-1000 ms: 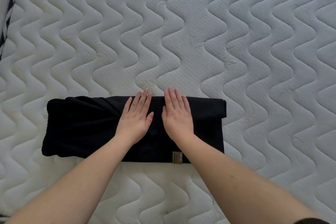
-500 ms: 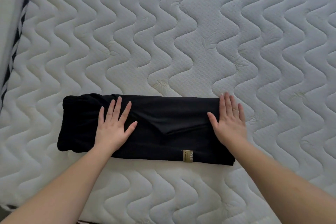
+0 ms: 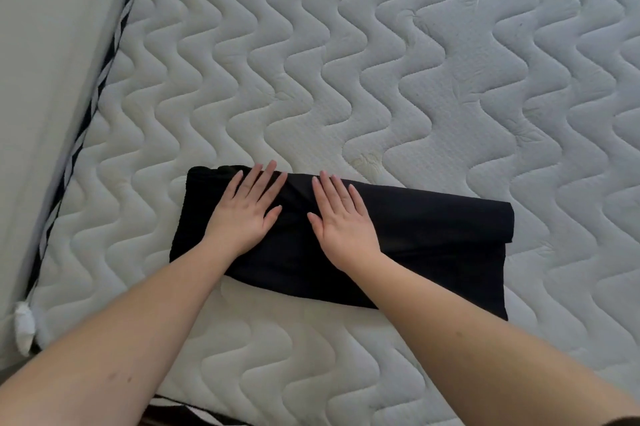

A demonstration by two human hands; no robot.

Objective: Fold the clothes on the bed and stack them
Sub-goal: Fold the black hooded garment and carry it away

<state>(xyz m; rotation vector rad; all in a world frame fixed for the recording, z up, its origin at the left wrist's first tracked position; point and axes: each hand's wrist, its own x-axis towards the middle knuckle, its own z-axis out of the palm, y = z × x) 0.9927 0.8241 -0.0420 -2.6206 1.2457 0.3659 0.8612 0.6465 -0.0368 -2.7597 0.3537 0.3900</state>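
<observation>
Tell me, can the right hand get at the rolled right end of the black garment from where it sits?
Probably yes. The right hand lies flat on the black garment, and only bare cloth lies between it and the rolled right end. Nothing blocks the way.

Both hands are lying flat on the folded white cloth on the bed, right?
Not quite: the cloth is black, not white, as the head view shows. The rest holds: the left hand and the right hand both lie flat on it, fingers straight, on the white quilted bed.

Black-and-white piping (image 3: 90, 103) along mattress edge
</observation>
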